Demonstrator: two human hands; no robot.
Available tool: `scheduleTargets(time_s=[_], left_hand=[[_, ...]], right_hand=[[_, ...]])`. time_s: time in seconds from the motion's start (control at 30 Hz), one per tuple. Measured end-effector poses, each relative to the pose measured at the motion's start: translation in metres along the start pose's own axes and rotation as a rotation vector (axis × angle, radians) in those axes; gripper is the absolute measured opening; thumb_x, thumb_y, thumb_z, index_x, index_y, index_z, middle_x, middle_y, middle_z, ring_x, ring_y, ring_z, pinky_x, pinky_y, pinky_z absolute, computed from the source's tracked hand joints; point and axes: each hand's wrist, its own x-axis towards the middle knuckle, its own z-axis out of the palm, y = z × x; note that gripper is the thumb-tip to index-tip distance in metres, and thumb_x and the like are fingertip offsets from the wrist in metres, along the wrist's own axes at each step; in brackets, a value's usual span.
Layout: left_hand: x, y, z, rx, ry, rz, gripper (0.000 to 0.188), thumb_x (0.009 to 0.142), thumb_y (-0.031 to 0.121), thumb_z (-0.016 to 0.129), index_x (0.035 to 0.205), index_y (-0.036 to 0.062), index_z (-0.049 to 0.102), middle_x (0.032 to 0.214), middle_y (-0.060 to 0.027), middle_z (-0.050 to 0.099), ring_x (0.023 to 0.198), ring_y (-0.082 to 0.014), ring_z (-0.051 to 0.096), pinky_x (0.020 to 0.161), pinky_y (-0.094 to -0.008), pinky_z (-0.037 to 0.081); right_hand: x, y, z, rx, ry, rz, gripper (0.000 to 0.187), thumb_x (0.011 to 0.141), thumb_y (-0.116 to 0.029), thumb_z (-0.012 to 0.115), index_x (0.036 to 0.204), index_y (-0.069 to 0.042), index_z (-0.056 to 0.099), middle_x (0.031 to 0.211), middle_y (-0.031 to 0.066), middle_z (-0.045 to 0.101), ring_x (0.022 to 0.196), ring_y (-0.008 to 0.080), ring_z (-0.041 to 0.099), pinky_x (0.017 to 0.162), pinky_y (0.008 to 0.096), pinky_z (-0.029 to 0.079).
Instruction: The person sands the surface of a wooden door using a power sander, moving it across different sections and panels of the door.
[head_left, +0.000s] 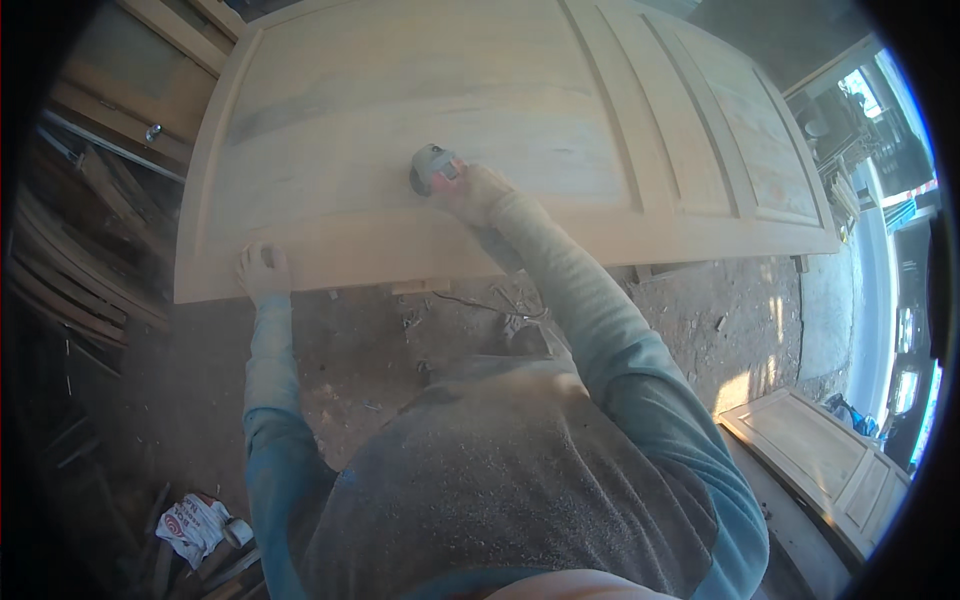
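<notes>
Item: one power tool (437, 168), compact, with a rounded grey head and a red patch. Location: on the broad flat field of the panelled door, left of its middle and in from the near edge. Its rear part runs back under my forearm, partly hidden.

Right grip (482, 195): closed around the tool just behind the head, arm extended.

Item: one large panelled door (420, 95), pale wood, lying face up before me. Broad recessed field to the left, narrower panels and raised mouldings to the right; greyish, cloudy streaks across the surface.

Left grip (262, 268): at the near edge by the left corner, bent fingers resting on the top face. I cannot tell whether it clamps the edge, the underside being hidden.

Sleeves: blue-green, pale with dust at the forearms. My dark top (500, 460): speckled with dust.

Surroundings: brown floor (360, 350), littered with scraps. Left: stacked timber strips (75, 265); above them, another wooden door (120, 75) with a round, shiny knob (152, 132). Lower left: white plastic bag (190, 527), red print. Lower right: smaller panelled door (815, 455), near sunlit patches of floor.
</notes>
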Motion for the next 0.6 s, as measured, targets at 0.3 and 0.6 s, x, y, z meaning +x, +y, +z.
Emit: scheduleTargets(time_s=[0.3, 0.6], left_hand=[[-0.003, 0.036, -0.008, -0.013, -0.066, -0.154, 0.03, 0.088, 0.035, 0.061, 0.105, 0.0106, 0.064, 0.118, -0.0102, 0.063, 0.118, -0.035, 0.051, 0.101, -0.0479, 0.039], [-0.011, 0.028, 0.009, -0.016, 0.111, -0.169, 0.032, 0.087, 0.034, 0.063, 0.108, 0.0092, 0.064, 0.117, -0.0138, 0.063, 0.113, -0.0366, 0.055, 0.097, -0.0475, 0.043]], right_hand=[[0.022, 0.124, -0.128, 0.066, 0.023, 0.363, 0.064, 0.07, -0.053, 0.073, 0.102, 0.002, 0.07, 0.094, 0.0141, 0.07, 0.09, 0.0243, 0.068, 0.078, 0.0355, 0.052], [0.032, 0.123, -0.133, 0.005, -0.074, 0.243, 0.071, 0.071, -0.055, 0.071, 0.106, 0.006, 0.068, 0.096, 0.0186, 0.07, 0.093, 0.0271, 0.067, 0.083, 0.0377, 0.051]])
